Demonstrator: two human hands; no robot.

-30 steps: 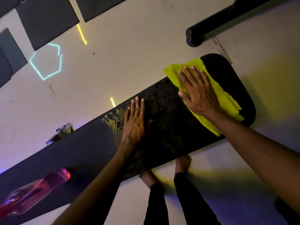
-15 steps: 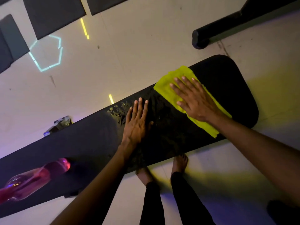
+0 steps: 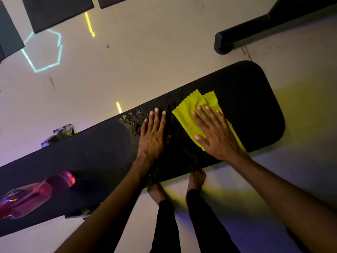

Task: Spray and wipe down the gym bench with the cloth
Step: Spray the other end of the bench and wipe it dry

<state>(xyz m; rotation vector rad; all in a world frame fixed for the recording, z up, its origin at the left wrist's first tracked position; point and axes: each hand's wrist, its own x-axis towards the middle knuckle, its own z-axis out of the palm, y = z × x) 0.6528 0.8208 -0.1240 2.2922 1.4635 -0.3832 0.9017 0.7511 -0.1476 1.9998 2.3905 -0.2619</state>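
A long black padded gym bench (image 3: 251, 99) runs from lower left to upper right. A yellow cloth (image 3: 189, 115) lies flat on its right half. My right hand (image 3: 217, 136) presses on the cloth with straight, spread fingers. My left hand (image 3: 155, 137) rests flat on the bench just left of the cloth, fingers straight. Wet droplets (image 3: 133, 119) glisten on the pad beside my left fingertips. A pink see-through spray bottle (image 3: 31, 196) lies on the bench's left end.
A black tubular equipment foot (image 3: 237, 37) lies on the pale floor beyond the bench's right end. Dark floor mats (image 3: 58, 10) sit at the top left. My bare feet (image 3: 196, 179) stand under the bench's near edge. A metal bench bracket (image 3: 58, 134) shows behind the pad.
My right hand has slid the cloth leftward along the bench, from the right end toward my left hand. My left hand has stayed flat in place.
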